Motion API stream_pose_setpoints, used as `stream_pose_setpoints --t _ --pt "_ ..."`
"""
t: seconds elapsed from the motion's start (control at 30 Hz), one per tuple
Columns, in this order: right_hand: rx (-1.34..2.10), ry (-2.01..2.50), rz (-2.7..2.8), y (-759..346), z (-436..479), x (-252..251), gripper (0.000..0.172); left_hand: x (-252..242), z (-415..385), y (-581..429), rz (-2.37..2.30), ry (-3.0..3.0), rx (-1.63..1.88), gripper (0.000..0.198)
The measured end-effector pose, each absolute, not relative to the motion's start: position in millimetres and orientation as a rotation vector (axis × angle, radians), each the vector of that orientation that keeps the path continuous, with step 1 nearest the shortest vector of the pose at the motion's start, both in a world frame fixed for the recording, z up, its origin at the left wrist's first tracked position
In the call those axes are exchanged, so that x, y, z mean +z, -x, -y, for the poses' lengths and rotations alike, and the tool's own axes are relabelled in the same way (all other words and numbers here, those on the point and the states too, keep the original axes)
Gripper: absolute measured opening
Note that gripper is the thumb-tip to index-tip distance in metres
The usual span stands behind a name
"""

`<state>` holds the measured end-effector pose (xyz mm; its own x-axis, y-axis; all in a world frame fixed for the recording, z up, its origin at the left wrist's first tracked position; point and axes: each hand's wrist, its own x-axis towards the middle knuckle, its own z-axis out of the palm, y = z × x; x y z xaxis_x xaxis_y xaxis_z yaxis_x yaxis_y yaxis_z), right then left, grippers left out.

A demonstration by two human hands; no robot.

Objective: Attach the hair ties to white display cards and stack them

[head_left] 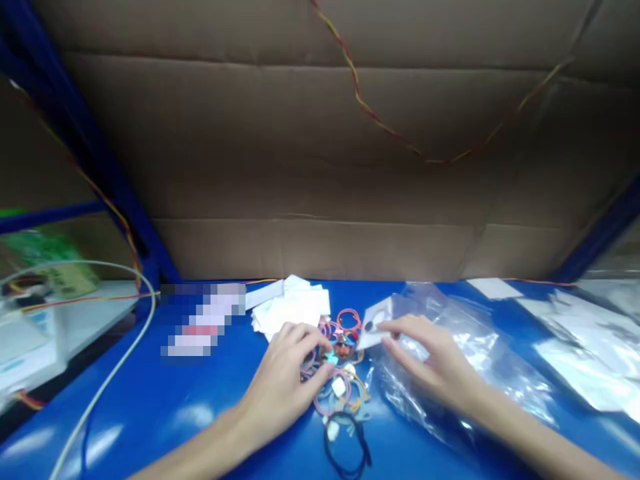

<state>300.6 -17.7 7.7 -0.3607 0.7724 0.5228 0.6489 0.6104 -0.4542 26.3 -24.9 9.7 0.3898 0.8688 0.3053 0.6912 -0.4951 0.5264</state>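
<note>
Blue table: left hand pinches hair ties, right hand lies open on plastic bag

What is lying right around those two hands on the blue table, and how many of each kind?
Hands: 2, the left hand and the right hand
Heap of coloured hair ties: 1, too tangled to count
Black hair tie at its near edge: 1
Pile of white cards: 1
Clear plastic bag under the right hand: 1
Total: 6
</note>
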Motion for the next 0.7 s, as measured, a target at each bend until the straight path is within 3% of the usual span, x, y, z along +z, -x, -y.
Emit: stream_pose_setpoints --t 0.23,0.37,0.53,0.7 --pt "0.162 1.163 2.034 -302.9 7.7 6.0 0.019 7.1 24.7 -26.7 -1.347 -2.343 0.821 0.012" --pt "-0.010 1.301 2.136 -305.4 1.4 4.0 0.031 7.2 25.1 -26.4 -1.346 -2.335 0.828 0.011" --pt "-0.114 1.301 2.248 -305.3 1.9 2.3 0.022 6.3 24.5 -25.8 -1.358 -2.357 0.816 0.011" --pt "-0.351 1.357 2.292 -298.1 10.4 4.0 0.031 4.9 22.9 -25.9 -1.358 -2.363 0.808 0.011"
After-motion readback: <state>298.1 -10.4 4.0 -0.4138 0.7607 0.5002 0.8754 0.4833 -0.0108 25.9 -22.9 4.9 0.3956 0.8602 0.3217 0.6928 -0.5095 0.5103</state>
